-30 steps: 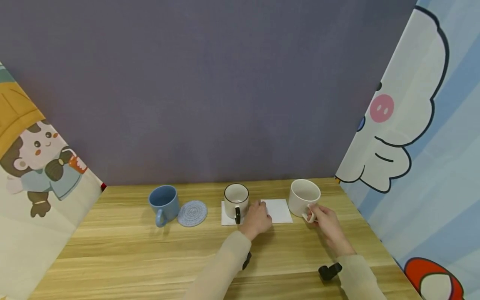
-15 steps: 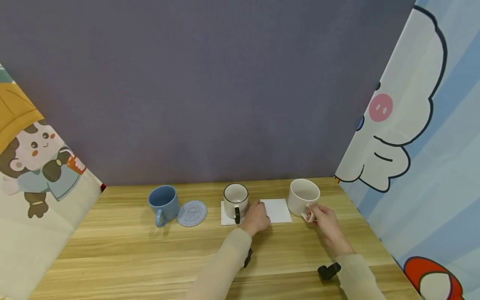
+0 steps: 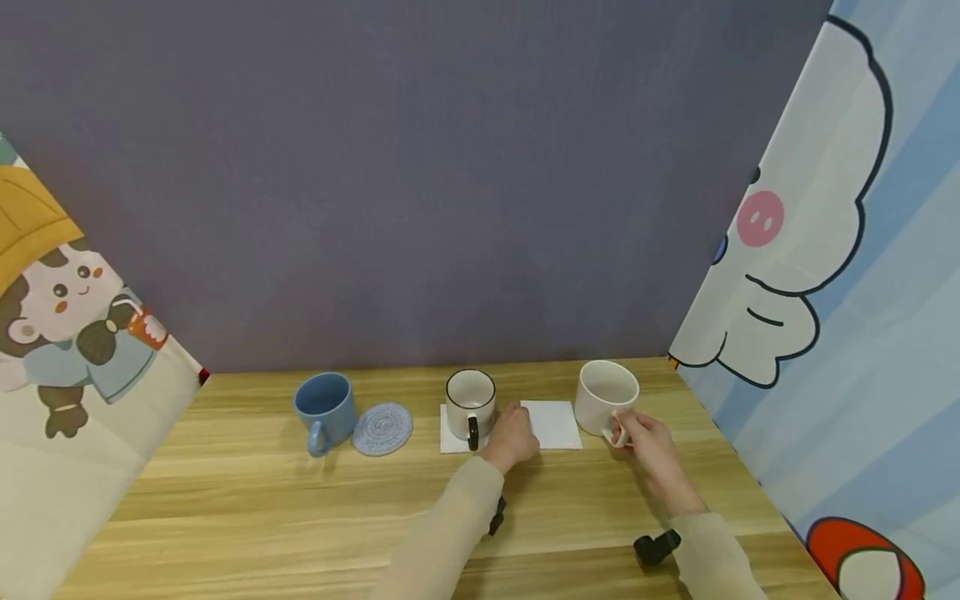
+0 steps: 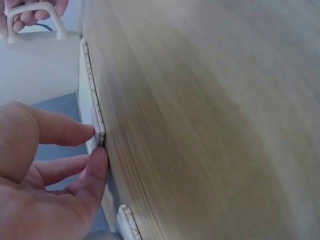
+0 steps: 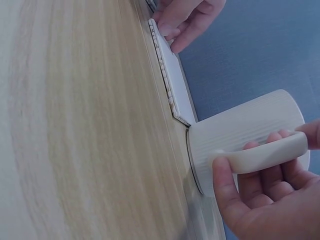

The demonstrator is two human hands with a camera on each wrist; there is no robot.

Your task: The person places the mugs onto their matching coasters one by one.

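Observation:
My left hand [image 3: 512, 437] pinches the near left corner of a flat white square coaster [image 3: 552, 425]. In the left wrist view the thumb and a finger [image 4: 70, 131] meet at the coaster's edge. The right hand [image 3: 654, 454] grips the handle of a ribbed white mug [image 3: 600, 407], its fingers through the loop in the right wrist view. That mug stands upright on the table, right beside the coaster's right edge. A white mug with a black rim and black handle [image 3: 470, 408] stands on a second white square coaster [image 3: 453, 442], left of my left hand.
On the left of the wooden table [image 3: 315, 517] stands a blue mug [image 3: 330, 412], handle toward me. A round blue woven coaster [image 3: 382, 429] lies beside it. A grey panel [image 3: 435, 183] rises behind the table, with patterned curtains [image 3: 892, 350] at both sides.

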